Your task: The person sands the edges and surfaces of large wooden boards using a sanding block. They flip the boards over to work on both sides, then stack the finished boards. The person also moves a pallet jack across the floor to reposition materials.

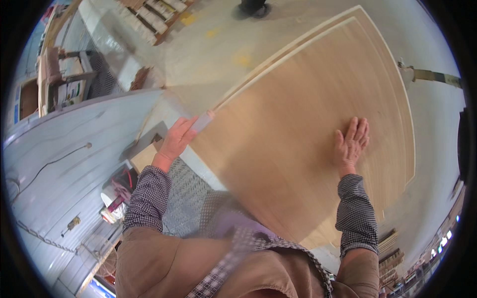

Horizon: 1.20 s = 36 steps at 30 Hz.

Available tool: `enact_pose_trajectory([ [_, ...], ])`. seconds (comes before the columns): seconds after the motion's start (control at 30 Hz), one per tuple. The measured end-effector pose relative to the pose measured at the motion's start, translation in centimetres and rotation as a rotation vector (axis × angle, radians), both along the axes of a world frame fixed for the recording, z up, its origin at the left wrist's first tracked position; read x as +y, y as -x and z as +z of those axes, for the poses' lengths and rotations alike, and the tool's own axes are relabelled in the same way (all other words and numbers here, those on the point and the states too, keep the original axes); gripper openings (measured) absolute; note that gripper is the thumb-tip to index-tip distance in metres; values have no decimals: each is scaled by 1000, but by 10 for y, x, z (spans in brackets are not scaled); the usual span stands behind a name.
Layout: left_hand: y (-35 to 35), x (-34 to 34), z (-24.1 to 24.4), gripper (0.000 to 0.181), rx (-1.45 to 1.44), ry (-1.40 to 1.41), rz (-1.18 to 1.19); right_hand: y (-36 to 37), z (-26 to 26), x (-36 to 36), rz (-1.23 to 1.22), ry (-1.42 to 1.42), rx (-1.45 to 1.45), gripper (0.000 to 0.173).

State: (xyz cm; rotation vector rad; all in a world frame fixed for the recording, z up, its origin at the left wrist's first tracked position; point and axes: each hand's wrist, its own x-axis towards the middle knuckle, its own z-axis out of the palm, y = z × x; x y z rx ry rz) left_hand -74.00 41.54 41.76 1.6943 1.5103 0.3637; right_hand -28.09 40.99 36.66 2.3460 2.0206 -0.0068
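Stacked light-brown wooden panels (294, 123), with pale edges, spread in front of me to the right. My left hand (179, 138) grips a small pale block (203, 121) against the left edge of the top panel; whether it is a sanding block I cannot tell. My right hand (352, 143) lies flat on the top panel's face, to the right of its middle, and grasps nothing. At least one more panel shows beneath, along the far and right edges. What supports the stack is mostly hidden.
A slatted pallet (152, 18) lies on the floor at the far left. A pale wall (74, 149) runs along my left, with a cardboard box (147, 154) near it. Stacked wood pieces (389, 260) stand at the lower right. A strap-like band (436, 75) shows at the right.
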Motion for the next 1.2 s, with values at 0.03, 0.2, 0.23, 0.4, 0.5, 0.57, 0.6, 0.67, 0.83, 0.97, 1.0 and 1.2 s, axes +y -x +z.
enact_pose_trajectory([
  [0.03, -8, 6, -1, 32, -11, -34, 12, 3, 1, 1, 2, 2, 20, 63],
  [0.2, -56, 51, -5, 32, 15, -118, -55, 4, 5, -3, 4, -2, 81, 65],
  [0.23, -71, 64, -5, 32, 20, -131, -62, 4, 4, -3, 9, 6, 88, 64],
  [0.4, -140, 126, -11, 31, 35, -252, -110, 9, 10, -1, 24, 11, 112, 64],
  [0.5, -190, 168, -19, 32, 28, -321, -124, 8, 5, -3, 34, 14, 80, 65],
  [0.57, -225, 200, -26, 33, 73, -375, -134, 9, 7, -3, 29, 28, 90, 68],
  [0.6, -244, 217, -27, 33, 26, -326, -142, 8, 5, -3, 22, 32, 101, 69],
  [0.67, -277, 247, -19, 34, -60, -226, -150, 9, 3, -5, 4, 78, 108, 70],
  [0.83, -342, 295, -23, 34, -156, -255, -209, 11, 10, -2, -115, 156, 243, 68],
  [0.97, -360, 318, -30, 34, -184, -240, -255, 12, 15, 1, -140, 167, 258, 67],
  [1.0, -362, 318, -28, 34, -161, -242, -275, 12, 17, 2, -144, 156, 259, 67],
  [1.2, -369, 321, -33, 36, -133, -320, -340, 10, 13, 1, -155, 132, 246, 65],
])
